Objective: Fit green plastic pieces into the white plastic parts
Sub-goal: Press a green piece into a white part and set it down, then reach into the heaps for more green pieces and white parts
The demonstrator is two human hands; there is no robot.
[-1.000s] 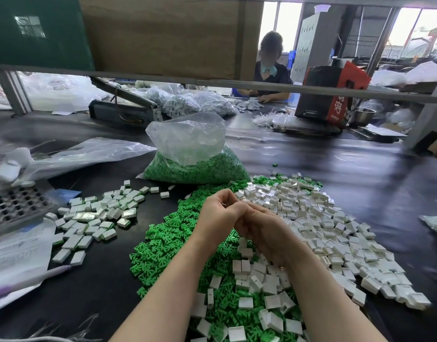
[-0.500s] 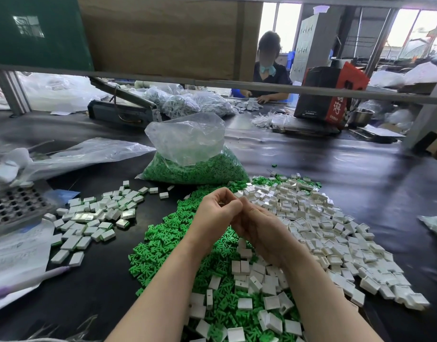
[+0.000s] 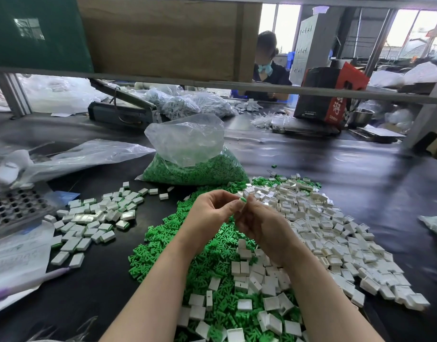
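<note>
A small green plastic piece (image 3: 243,200) shows between the fingertips of both hands, held above the table where the green and white heaps meet. Only a sliver of it is visible, so which way its long axis runs cannot be told. Whether a white part is also held there is hidden by the fingers.

The left hand (image 3: 212,213) comes in from the lower left with its fingers curled inward, the tips pinching at the green piece. The right hand (image 3: 262,228) meets it from the right, back of the hand toward the camera, fingers bent and closing on the same spot. Both forearms are bare and rise from the bottom edge.

Below the hands a loose pile of green plastic pieces (image 3: 168,253) spreads over the black table (image 3: 336,164). A wide heap of white plastic parts (image 3: 323,223) lies to the right and spills over the green toward the near edge. To the left, apart from both, lies a smaller group of white parts with green showing at their edges (image 3: 94,218). Behind the green pile stands a clear plastic bag of green pieces (image 3: 190,166), its top open and crumpled. A dark perforated tray (image 3: 12,208) sits at the far left beside an empty clear bag (image 3: 84,156).

A metal rail (image 3: 163,81) crosses the view; beyond it another person (image 3: 269,67) sits at the far side, near a red and black box (image 3: 328,95).
</note>
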